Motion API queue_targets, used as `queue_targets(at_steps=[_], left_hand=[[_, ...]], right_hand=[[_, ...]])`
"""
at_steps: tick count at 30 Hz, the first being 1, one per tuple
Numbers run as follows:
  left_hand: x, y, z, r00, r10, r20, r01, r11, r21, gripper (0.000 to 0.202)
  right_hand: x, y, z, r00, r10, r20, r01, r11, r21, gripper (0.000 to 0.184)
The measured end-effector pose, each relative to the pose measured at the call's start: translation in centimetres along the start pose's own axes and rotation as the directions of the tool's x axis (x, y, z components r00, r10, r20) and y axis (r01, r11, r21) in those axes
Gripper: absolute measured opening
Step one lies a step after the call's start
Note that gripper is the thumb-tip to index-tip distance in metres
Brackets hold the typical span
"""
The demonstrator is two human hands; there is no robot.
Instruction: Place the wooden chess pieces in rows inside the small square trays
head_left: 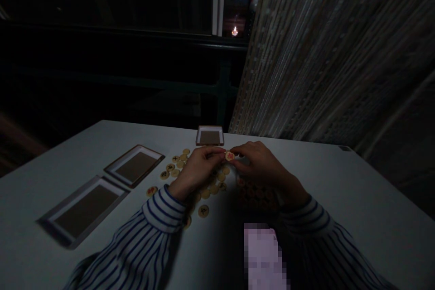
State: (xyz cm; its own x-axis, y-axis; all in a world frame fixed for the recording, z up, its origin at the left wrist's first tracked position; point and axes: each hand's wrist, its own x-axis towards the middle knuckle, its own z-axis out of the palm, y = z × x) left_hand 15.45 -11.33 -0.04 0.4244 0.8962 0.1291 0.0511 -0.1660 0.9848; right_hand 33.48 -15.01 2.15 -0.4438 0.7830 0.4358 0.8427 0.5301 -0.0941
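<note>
- Our left hand [197, 167] and right hand [261, 165] meet over the table [340, 190]. The fingertips of both are pinched narrow on one small round disc [230, 156], one hand at each side of its rim.
- The disc is held just above a scatter of loose discs [175, 165] lying between and under our hands, with a small box [210, 136] just beyond.
- We judge the hold slight, with only fingertips on a thin rim. A slip would drop the disc among its lookalikes, where it could knock others.
- The dim light makes the marks hard to read, so we could mix pieces up.
- Our striped cuffs [163, 210] sit close over the loose discs and could sweep some aside.
- Being round, the disc has no long axis. Its red-marked face is turned up toward us, but we cannot tell which way the mark reads.
- Two larger flat boxes [134, 165] lie to the left, apart from our hands.
</note>
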Motion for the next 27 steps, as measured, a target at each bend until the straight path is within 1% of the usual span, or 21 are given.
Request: queue_targets(at_steps=[4,7,13,18,20,22,27], left_hand=[[-0.1,0.1,0.0,0.999,-0.003,-0.036,0.007,0.996,0.088,0.032],[-0.2,0.1,0.1,0.999,-0.006,-0.037,0.011,0.990,0.144,0.033],[0.0,-0.7,0.3,1.000,-0.008,0.024,0.005,0.990,0.140,0.037],[0.0,-1.2,0.3,0.998,0.021,0.062,-0.031,0.986,0.164,0.032],[0.0,-1.4,0.3,0.996,0.033,0.082,-0.046,0.984,0.171,0.030],[0.0,-1.6,0.4,0.995,0.027,0.094,-0.044,0.982,0.186,0.029],[0.1,-1.7,0.4,0.996,0.015,0.086,-0.035,0.971,0.238,0.031]], right_hand=[[-0.3,0.8,-0.5,0.994,0.062,0.086,-0.061,0.998,-0.010,0.025],[-0.6,1.5,-0.7,0.976,0.120,0.182,-0.114,0.993,-0.044,0.026],[-1.0,2.1,-0.7,0.900,0.238,0.364,-0.191,0.969,-0.160,0.032],[-1.3,2.1,-0.5,0.828,0.283,0.485,-0.213,0.957,-0.195,0.032],[-1.3,2.2,-0.2,0.809,0.289,0.512,-0.212,0.955,-0.205,0.030],[-1.4,2.3,0.1,0.802,0.293,0.520,-0.206,0.953,-0.221,0.029],[-1.4,2.5,0.9,0.783,0.302,0.544,-0.193,0.949,-0.249,0.030]])
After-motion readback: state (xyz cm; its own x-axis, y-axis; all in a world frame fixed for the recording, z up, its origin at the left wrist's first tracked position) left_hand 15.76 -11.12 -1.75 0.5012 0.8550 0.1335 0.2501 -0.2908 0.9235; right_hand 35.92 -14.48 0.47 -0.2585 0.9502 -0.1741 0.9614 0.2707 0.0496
